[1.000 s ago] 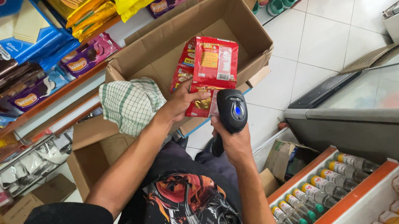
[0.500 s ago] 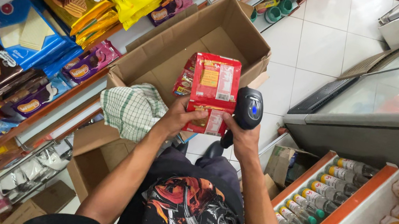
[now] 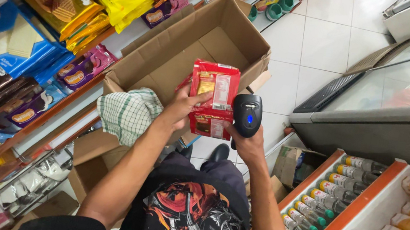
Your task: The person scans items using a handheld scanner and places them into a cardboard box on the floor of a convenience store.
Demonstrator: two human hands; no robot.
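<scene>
My left hand (image 3: 183, 106) grips a stack of red snack packets (image 3: 213, 97), held upright in front of me over the open cardboard box (image 3: 171, 53). My right hand (image 3: 246, 143) holds a black handheld barcode scanner (image 3: 246, 114) right beside the packets, its head level with their lower half. A green-and-white checked cloth (image 3: 128, 113) hangs over the near edge of the box, just left of my left wrist.
Shelves on the left carry yellow, blue and brown wafer and biscuit packets (image 3: 36, 18). To the right stands a glass-topped chest freezer (image 3: 403, 105). An orange-edged rack (image 3: 365, 227) at lower right holds rows of bottles. White tiled floor (image 3: 313, 44) lies beyond the box.
Both hands rose slightly and came closer together. The red packets tilted more upright and the scanner moved in next to them.
</scene>
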